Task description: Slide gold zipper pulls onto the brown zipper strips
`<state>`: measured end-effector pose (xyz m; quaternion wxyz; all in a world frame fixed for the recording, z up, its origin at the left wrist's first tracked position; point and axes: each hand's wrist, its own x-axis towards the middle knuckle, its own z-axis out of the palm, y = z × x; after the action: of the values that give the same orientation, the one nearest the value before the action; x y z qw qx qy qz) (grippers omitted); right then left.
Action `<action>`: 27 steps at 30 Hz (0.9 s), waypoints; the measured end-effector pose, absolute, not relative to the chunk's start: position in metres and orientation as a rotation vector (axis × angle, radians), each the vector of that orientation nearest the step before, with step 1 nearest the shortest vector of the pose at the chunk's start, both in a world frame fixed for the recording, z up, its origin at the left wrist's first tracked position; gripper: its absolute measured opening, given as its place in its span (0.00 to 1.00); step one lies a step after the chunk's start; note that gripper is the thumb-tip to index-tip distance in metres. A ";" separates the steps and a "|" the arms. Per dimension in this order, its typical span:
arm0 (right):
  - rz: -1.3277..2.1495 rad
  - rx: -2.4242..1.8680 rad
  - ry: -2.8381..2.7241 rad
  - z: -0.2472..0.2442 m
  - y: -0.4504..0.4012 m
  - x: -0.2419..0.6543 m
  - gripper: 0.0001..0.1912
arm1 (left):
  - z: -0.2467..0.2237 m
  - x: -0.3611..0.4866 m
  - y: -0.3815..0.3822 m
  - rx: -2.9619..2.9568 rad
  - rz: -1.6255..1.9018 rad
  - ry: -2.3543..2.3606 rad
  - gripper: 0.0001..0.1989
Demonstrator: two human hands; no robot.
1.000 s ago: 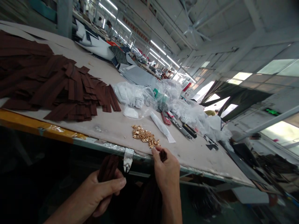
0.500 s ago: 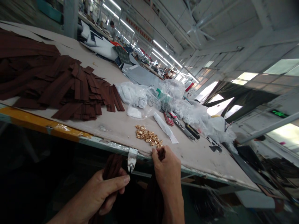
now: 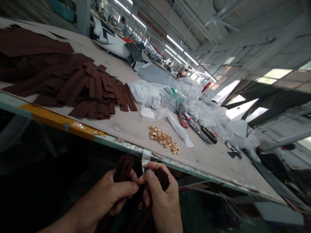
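In front of the table edge, my left hand [image 3: 113, 192] is closed around a bundle of dark brown strips [image 3: 124, 166]. My right hand [image 3: 160, 191] pinches a small gold piece [image 3: 145, 176] between thumb and finger, and brown material [image 3: 163, 178] lies in its palm. The fingertips of both hands nearly meet. Another gold piece [image 3: 141, 205] shows just below them. On the table beyond sits a pile of small gold metal pieces [image 3: 164, 139]. A large heap of brown zipper-like strips [image 3: 80, 81] spreads over the table's left side.
Clear plastic bags [image 3: 155, 94] with white contents lie across the table [image 3: 126, 129]. A white strip [image 3: 179, 129], a red-labelled box [image 3: 182, 120], a grey cutter-like tool [image 3: 199, 131] and a black case [image 3: 209, 135] are right of the gold pile. A person [image 3: 123, 26] is far behind.
My right hand has moved from beside the gold pile down and left to my left hand, with a gold piece now visible at its fingertips. The view has shifted slightly.
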<state>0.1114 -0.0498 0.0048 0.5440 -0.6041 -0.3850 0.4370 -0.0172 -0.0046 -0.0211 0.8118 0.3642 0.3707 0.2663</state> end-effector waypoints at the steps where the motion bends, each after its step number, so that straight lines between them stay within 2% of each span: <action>1: 1.034 -1.440 -0.927 0.004 -0.048 0.112 0.19 | -0.020 -0.018 -0.005 0.783 0.562 0.792 0.03; 8: 0.901 -1.525 -1.007 -0.001 -0.043 0.107 0.18 | -0.018 -0.023 -0.006 0.815 0.574 0.804 0.06; 15: 0.360 -1.545 -1.268 -0.011 -0.038 0.111 0.09 | -0.033 -0.016 -0.008 0.992 0.660 0.876 0.09; 17: 0.405 -1.532 -1.221 -0.009 -0.042 0.114 0.07 | -0.036 -0.015 -0.009 1.041 0.753 0.912 0.08; 22: 0.808 -1.544 -1.142 -0.001 -0.058 0.107 0.07 | -0.035 -0.015 -0.014 1.097 0.800 0.857 0.06; 27: 0.892 -1.500 -1.075 -0.003 -0.061 0.101 0.09 | -0.032 -0.014 -0.015 1.061 0.767 0.801 0.05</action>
<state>0.1012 -0.0605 -0.0027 0.5190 -0.6255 -0.4483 0.3721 -0.0138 -0.0151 -0.0316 0.7198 0.4798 0.3622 0.3471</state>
